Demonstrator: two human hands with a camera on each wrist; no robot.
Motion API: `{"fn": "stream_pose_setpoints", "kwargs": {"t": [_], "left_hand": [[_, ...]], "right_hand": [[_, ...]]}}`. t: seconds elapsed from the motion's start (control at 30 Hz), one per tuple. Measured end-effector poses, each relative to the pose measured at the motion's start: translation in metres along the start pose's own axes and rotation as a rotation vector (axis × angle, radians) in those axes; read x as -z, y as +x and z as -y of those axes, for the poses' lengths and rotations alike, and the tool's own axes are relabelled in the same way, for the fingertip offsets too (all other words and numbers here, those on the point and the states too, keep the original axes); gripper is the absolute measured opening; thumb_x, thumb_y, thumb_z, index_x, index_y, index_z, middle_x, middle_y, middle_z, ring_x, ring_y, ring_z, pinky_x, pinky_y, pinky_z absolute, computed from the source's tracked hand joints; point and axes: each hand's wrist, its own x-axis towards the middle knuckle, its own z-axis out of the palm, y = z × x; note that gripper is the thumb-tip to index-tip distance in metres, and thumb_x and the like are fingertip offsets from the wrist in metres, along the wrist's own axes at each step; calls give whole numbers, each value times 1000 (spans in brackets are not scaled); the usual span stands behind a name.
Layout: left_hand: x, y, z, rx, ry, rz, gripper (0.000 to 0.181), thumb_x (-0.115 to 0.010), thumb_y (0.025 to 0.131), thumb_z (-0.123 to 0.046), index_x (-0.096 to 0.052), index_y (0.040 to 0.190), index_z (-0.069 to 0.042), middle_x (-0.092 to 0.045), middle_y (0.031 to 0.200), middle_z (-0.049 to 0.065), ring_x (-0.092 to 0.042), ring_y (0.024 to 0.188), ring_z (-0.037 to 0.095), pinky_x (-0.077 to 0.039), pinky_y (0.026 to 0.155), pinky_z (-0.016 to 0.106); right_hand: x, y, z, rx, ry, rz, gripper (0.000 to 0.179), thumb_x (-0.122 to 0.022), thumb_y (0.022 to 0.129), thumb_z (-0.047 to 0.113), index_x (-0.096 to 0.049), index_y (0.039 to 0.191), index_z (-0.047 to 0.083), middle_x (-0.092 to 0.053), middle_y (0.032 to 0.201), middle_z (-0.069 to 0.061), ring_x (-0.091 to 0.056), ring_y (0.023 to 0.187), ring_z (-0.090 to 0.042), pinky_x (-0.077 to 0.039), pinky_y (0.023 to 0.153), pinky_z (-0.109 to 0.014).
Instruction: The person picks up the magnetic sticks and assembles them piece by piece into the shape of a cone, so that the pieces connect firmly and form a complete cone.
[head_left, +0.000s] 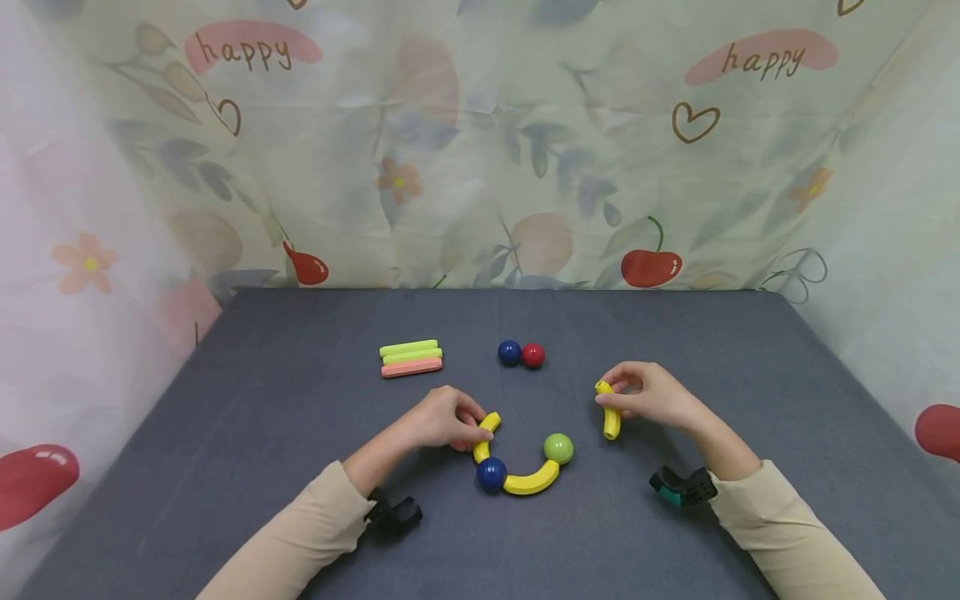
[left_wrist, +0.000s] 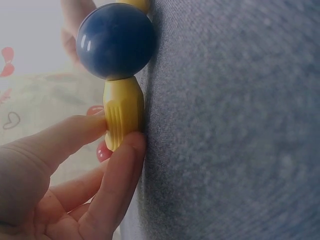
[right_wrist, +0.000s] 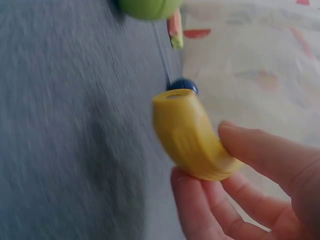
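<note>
A person's left hand pinches a curved yellow rod away from its end at a glossy dark-blue ball — the right hand gripping another bent yellow rod between thumb and fingers over grey cloth.

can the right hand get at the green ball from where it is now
Probably yes: the green ball sits near the right hand, with nothing standing between them on the cloth. But its fingers pinch a curved yellow piece, which might need putting down first.
</note>
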Motion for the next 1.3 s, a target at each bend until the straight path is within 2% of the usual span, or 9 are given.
{"fn": "stream_pose_setpoints", "kwargs": {"t": [0.47,0.83,1.03,1.2,1.3], "left_hand": [[0,0,0,0,-11,1,28,-75,78,-20,-70,101,-4,-64,73,1,-58,56,7,-52,57,22],[0,1,0,-18,-16,16,27,-75,79,-19,-70,100,-4,-64,73,1,-58,58,7,-53,58,22],[0,1,-1,-15,-12,24,27,-74,79,-19,-69,101,-4,-64,74,2,-59,59,8,-54,60,23],[-1,2,0,-13,-15,29,27,-74,80,-18,-69,103,-5,-64,74,2,-59,59,9,-54,60,23],[-1,2,-1,-10,-17,30,28,-73,80,-18,-69,104,-5,-64,74,3,-59,59,9,-54,61,23]], "right_hand": [[-28,8,8,-13,122,0,43,-69,84,26,-52,108,-5,-60,87,-9,-61,70,-12,-57,66,-30],[-40,15,8,-43,76,1,39,-69,85,29,-55,105,-2,-62,83,-6,-59,66,-10,-56,64,-28],[-41,12,10,-22,82,64,41,-69,84,26,-56,112,-1,-64,86,-8,-61,68,-11,-56,65,-29],[-41,8,13,-4,64,157,54,-69,85,29,-48,126,1,-62,90,-9,-60,69,-13,-55,64,-30],[-43,6,14,-8,57,186,64,-70,83,32,-43,132,2,-60,92,-9,-60,69,-13,-55,64,-30]]}}
